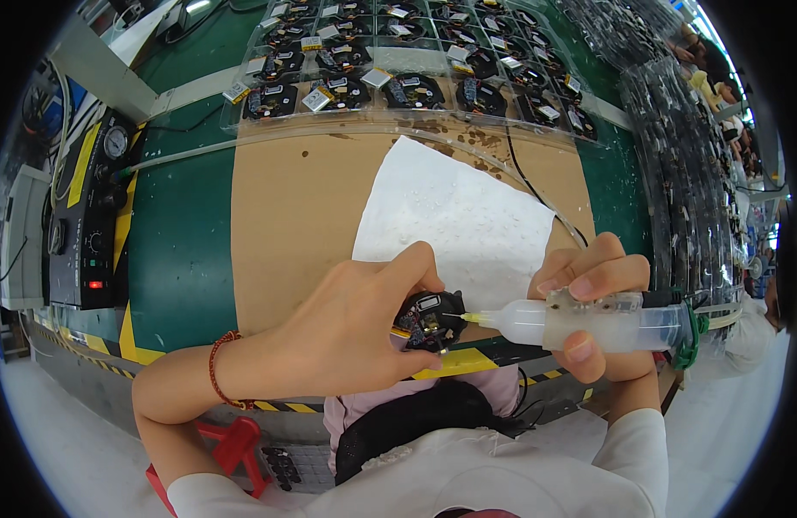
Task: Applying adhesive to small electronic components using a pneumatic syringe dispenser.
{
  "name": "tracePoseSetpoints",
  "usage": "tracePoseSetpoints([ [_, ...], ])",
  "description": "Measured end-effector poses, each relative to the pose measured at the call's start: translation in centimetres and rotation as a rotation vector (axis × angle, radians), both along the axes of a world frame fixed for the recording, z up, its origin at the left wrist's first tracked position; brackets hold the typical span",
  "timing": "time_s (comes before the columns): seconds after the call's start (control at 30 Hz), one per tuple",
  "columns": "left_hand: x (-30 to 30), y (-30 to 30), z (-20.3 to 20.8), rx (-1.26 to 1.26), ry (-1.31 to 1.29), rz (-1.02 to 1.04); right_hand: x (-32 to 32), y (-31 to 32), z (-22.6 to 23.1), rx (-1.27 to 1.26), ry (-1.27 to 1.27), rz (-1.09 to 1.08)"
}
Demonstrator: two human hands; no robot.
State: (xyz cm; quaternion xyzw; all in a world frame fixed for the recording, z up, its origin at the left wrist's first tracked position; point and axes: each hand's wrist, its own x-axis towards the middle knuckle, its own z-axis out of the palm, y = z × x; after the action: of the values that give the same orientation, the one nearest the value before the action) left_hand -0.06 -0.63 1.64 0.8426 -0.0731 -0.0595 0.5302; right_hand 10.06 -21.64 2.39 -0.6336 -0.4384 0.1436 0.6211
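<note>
My left hand (355, 311) grips a small round black electronic assembly (433, 318) between thumb and fingers, above the bench's front edge. Its upper face shows a circuit board and small parts. Wrapped in my right hand (597, 298) is a glue-dispensing syringe (523, 323) with a translucent barrel, lying level and pointing left. The syringe's thin yellowish needle (472, 317) reaches the right side of the assembly; whether the tip touches it I cannot tell. A green cap (693, 332) with a hose closes the syringe's rear end.
A white paper sheet (450, 207) lies on brown cardboard (286, 207). Behind it, a clear tray (398, 121) holds several similar assemblies with silver battery packs. At left stands a black dispenser controller (92, 216) with a gauge. Stacked clear trays (687, 173) rise at right; a thin black cable (523, 177) crosses the cardboard.
</note>
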Motion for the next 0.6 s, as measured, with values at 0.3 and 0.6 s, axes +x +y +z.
tracePoseSetpoints([
  [0.3,0.0,0.0,-0.1,-0.114,0.055,0.046,0.8,-0.2,-0.1,0.069,-0.02,-0.021],
  [0.6,0.2,0.3,0.5,-0.113,0.193,0.035,0.9,-0.5,-0.1,0.067,-0.029,-0.009],
])
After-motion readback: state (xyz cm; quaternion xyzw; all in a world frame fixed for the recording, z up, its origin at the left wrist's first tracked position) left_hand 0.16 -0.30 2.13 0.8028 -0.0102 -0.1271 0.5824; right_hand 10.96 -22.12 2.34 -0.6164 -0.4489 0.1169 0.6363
